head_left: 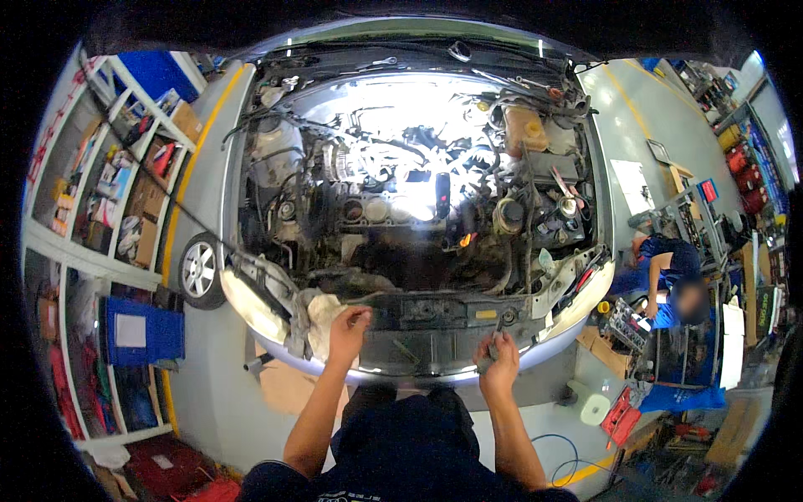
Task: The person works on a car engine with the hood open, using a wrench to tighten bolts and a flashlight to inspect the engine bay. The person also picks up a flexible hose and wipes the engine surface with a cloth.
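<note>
Both bare forearms come up from the lower edge toward the front of a silver car with its hood open point(251, 167). Its wide engine bay point(418, 192) is full of hoses and is lit very bright in the middle. Along the front runs a dark metal crossmember point(435, 314), whose long axis goes left to right, across both hands. A crumpled grey-white rag point(311, 322) lies on this front edge, just left of the left hand point(348, 328). That hand rests on the crossmember with fingers curled, touching the rag's side; I cannot tell if it grips anything. The right hand point(495, 358) is closed around a small slim metal tool point(499, 328), which points up and away toward the crossmember, close to a round hole there. The right hand is the nearer one to that spot.
</note>
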A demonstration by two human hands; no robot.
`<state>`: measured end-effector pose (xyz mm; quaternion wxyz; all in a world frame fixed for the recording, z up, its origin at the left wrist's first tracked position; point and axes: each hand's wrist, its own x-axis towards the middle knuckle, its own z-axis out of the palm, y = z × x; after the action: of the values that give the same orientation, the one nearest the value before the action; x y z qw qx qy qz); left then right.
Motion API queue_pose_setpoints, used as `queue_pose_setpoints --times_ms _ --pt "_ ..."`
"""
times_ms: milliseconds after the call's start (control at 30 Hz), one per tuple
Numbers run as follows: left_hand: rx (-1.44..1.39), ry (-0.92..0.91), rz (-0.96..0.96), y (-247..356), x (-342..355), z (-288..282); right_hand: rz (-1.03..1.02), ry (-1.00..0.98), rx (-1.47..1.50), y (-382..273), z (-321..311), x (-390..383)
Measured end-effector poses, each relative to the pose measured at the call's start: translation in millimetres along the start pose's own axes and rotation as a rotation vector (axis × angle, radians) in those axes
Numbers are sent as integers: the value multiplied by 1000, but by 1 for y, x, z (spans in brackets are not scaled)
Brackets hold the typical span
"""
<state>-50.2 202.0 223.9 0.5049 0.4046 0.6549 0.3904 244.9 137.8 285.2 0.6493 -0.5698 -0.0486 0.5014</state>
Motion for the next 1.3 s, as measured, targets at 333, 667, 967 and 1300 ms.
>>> queue_pose_setpoints --times_ms 333,667,967,1300 --pt "378 -109 171 -4 175 7 -10 167 -240 33 -15 24" --pt "746 -152 441 -56 108 48 -227 189 -588 -29 -66 149" --pt "803 -107 598 -29 31 69 -412 576 -680 -50 -180 247" --pt "770 26 502 -42 -45 78 -471 665 -784 -8 -185 295"
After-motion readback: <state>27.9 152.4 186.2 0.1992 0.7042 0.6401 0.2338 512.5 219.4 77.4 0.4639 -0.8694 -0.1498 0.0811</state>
